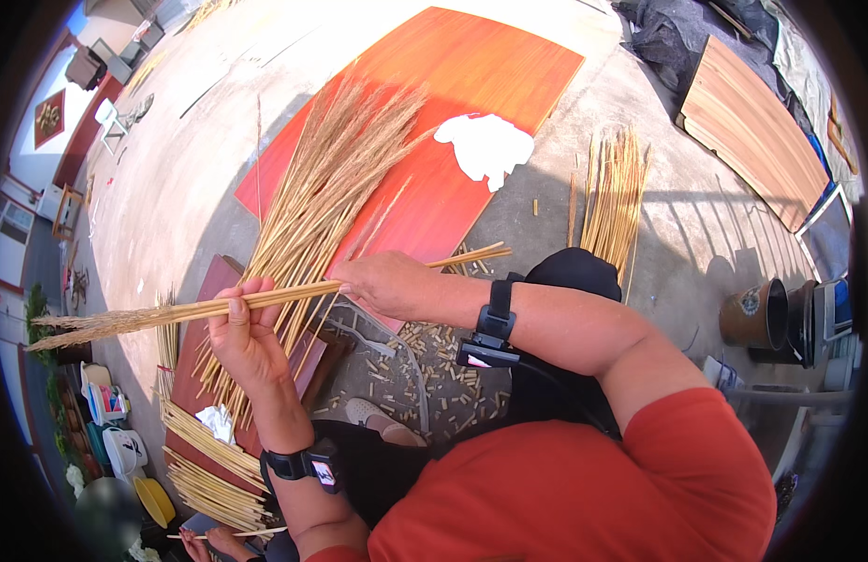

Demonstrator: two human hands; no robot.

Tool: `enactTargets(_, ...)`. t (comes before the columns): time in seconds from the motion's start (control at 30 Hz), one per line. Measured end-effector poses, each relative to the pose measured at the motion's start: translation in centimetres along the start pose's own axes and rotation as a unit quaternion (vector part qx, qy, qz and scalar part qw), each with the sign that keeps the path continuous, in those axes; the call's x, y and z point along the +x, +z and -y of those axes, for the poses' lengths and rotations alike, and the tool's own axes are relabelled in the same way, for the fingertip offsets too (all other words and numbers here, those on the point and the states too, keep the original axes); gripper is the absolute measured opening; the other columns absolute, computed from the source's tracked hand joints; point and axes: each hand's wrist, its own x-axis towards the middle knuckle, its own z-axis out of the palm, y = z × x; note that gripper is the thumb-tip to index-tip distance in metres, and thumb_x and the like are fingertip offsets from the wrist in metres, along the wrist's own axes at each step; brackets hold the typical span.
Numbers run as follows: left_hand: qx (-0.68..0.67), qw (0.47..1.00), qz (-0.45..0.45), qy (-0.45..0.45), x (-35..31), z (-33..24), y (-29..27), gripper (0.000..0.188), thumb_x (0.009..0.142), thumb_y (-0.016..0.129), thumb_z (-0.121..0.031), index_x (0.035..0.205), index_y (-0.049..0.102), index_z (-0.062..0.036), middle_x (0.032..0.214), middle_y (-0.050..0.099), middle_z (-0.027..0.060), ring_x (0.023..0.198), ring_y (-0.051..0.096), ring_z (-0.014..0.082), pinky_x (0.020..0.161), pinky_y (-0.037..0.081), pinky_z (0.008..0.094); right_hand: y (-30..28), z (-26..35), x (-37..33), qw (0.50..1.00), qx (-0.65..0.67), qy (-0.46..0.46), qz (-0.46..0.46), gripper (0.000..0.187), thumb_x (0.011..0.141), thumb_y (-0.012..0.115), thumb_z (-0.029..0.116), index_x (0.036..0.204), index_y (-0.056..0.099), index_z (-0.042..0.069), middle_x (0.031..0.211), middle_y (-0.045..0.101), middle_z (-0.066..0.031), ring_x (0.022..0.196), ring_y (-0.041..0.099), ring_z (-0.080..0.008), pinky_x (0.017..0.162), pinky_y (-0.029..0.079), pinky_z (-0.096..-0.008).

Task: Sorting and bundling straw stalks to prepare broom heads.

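Note:
A few long reed stalks [308, 291] lie across in front of me, with feathery tops pointing left and bare ends to the right. My right hand [387, 284] is closed around them near the middle. My left hand [245, 332] grips them closer to the plumes, its fingers curled up around the stalks. Just beyond my hands, a big loose heap of plumed reeds [312, 192] rests on an orange-red board [490, 66]. A crumpled white cloth [485, 147] lies on that board, right of the heap.
Short cut stalk pieces [453, 375] litter the ground by my foot. Upright bare stalks [614, 192] stand right of my knee. Bundled stalks [214, 482] lie at lower left, near another person's hands [214, 543] holding a stalk. Buckets [754, 314] stand at right.

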Motion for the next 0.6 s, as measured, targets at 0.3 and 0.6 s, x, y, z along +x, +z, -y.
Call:
enactTargets(0.3, 0.02, 0.999, 0.036, 0.002, -0.1, -1.3, 1.7, 0.015, 0.094, 0.049, -0.011, 0.101, 0.053, 0.0018, 0.095, 0.064, 0.0197, 0.086, 0.066, 0.0306, 0.073, 0.058, 0.0377, 0.4, 0.7, 0.1, 0.945, 0.286, 0.069, 0.141, 0.017, 0.094, 0.046, 0.016, 0.094, 0.056, 0.003, 0.071, 0.056, -0.0007, 0.061, 0.053, -0.009, 0.057, 0.044, -0.025)
enactTargets(0.6, 0.125, 0.982, 0.114, -0.087, -1.0, -0.2, 2.3, 0.015, 0.093, 0.048, -0.011, 0.098, 0.054, 0.0011, 0.082, 0.063, 0.0137, 0.071, 0.065, 0.022, 0.068, 0.056, 0.0338, 3.2, 0.6, -0.9, 0.954, 0.165, 0.005, 0.251, 0.027, 0.09, 0.054, 0.018, 0.111, 0.056, 0.0, 0.091, 0.065, -0.01, 0.087, 0.064, -0.0195, 0.075, 0.051, -0.0291)
